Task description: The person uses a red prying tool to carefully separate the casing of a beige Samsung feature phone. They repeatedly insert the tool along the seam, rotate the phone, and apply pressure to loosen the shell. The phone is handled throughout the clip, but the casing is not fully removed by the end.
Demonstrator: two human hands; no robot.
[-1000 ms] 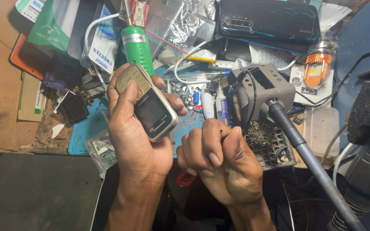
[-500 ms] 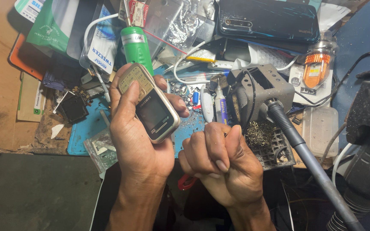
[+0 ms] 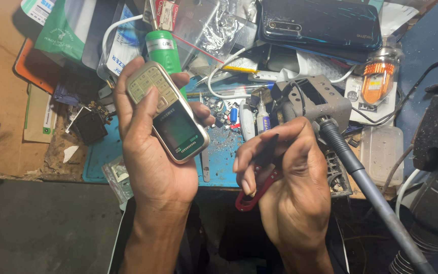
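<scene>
My left hand (image 3: 150, 152) grips a small silver keypad phone (image 3: 167, 111), held upside down with its keypad at the far end and its screen lit greenish; my thumb lies across the keys. My right hand (image 3: 287, 182) is closed around a small tool with red handles (image 3: 253, 195), whose dark tip (image 3: 269, 144) sticks up between my fingers. The two hands are about a palm's width apart over the blue work mat (image 3: 224, 157).
A green cylinder (image 3: 164, 48) stands behind the phone. A grey soldering-iron stand (image 3: 320, 99) holds an iron whose dark handle (image 3: 366, 187) runs to the lower right. A black smartphone (image 3: 320, 23), an orange lamp (image 3: 378, 81), white cables, plastic bags and small parts clutter the bench.
My right hand has turned and opened out from a tight fist, so the red-handled tool and its tip now show. The phone in my left hand has tilted slightly.
</scene>
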